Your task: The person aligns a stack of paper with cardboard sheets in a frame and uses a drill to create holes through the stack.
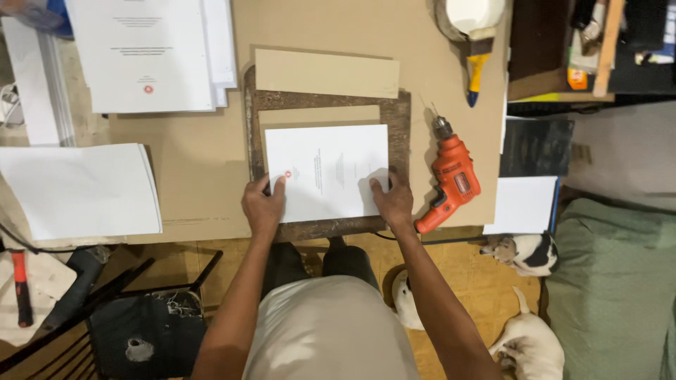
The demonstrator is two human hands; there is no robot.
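- Centre of frame: white printed sheet stack [326,172], lying flat inside rusty metal frame [398,116] on cardboard-covered table [204,169].
- Left hand [263,206], lower-left corner of stack: fingers spread, pressed flat on paper edge; gripping nothing.
- Right hand [393,200], lower-right corner of stack: fingers flat on paper, likewise pressing, not clasping.
- Above stack, upper centre: tan board strip [326,72] laid across frame's top bar; second tan board [320,115] just beneath, touching stack's top edge.
- Right of frame, centre-right: orange power drill [451,179], bit pointing to top of frame, handle toward table edge; near right hand, not touching.
- Upper left: tall pile of printed sheets [144,53]; mid-left: blank white paper stack [77,190].
- Upper right: paint brush w/ yellow handle [475,42].
- Lower right, on floor: three white dogs [524,253], one w/ black patches, beside green cushion [612,281].
- Lower left: dark chair [141,331], red-handled tool [21,285].
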